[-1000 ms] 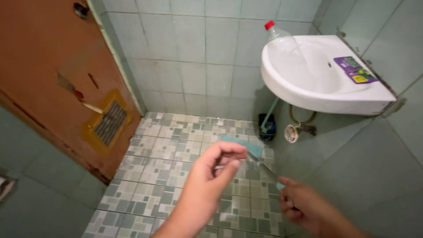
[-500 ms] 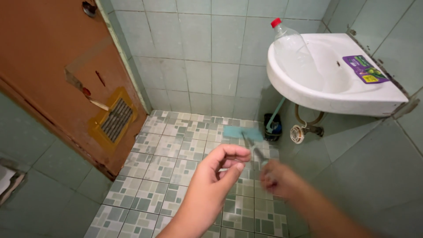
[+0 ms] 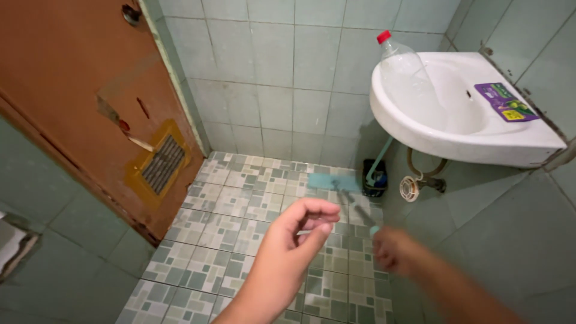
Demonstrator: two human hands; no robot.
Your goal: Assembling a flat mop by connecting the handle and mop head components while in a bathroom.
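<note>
Right hand (image 3: 393, 251), blurred, grips the thin handle of a teal-headed floor scraper (image 3: 333, 181) near the sink (image 3: 420, 135); left hand (image 3: 300, 231) pinches loosely, holding nothing visible; floor (image 3: 228, 240) looks dry, unscrubbed.

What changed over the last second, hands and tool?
The right hand stays closed on the mop handle, now motion-blurred; its teal mop head shifted slightly toward the wall. The left hand, earlier pinching the handle, now looks just off it. Sink, bottle and door unchanged.
</note>
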